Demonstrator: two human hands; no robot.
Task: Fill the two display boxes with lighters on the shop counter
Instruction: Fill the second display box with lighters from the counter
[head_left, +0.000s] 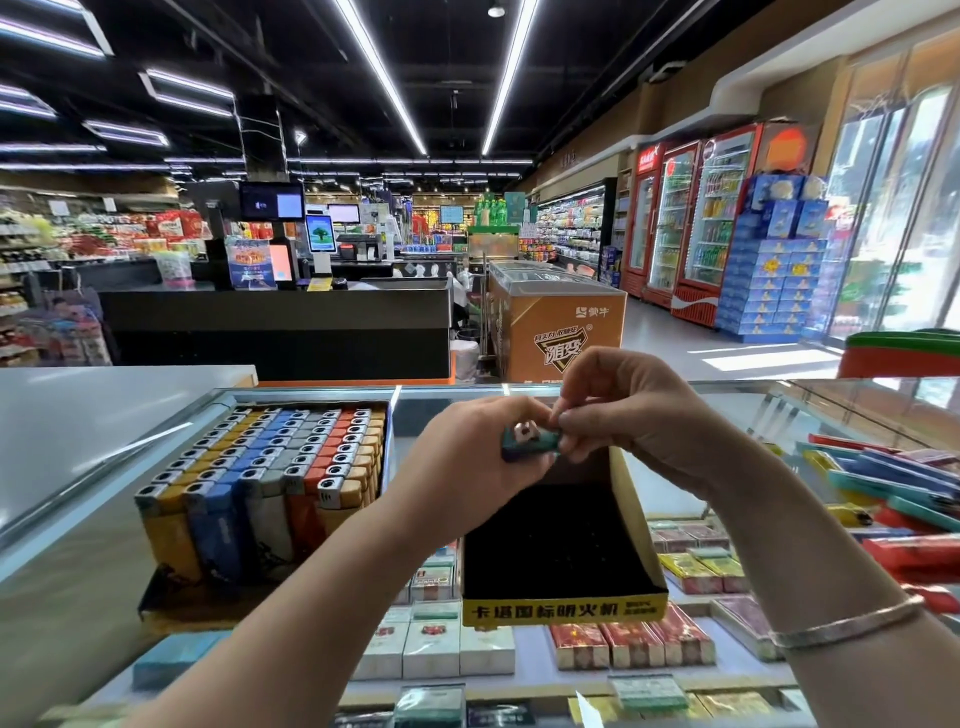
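On the glass counter (727, 415) stand two display boxes. The left box (270, 467) is packed with rows of upright yellow, blue, grey and orange lighters. The right box (561, 608), yellow-fronted with a black inside, holds nothing that I can see. Above it my left hand (467, 462) grips a teal lighter (530, 441) with its metal head up. My right hand (618, 410) pinches the right end of the same lighter with its fingertips. A pile of loose lighters (893, 483) in teal, blue, red and yellow lies on the counter at the right.
Cigarette packs (623, 644) fill the case under the glass. A white counter top (104, 415) lies to the left. Beyond are a black checkout desk (280, 322), an orange freezer (561, 322) and drink fridges (696, 218).
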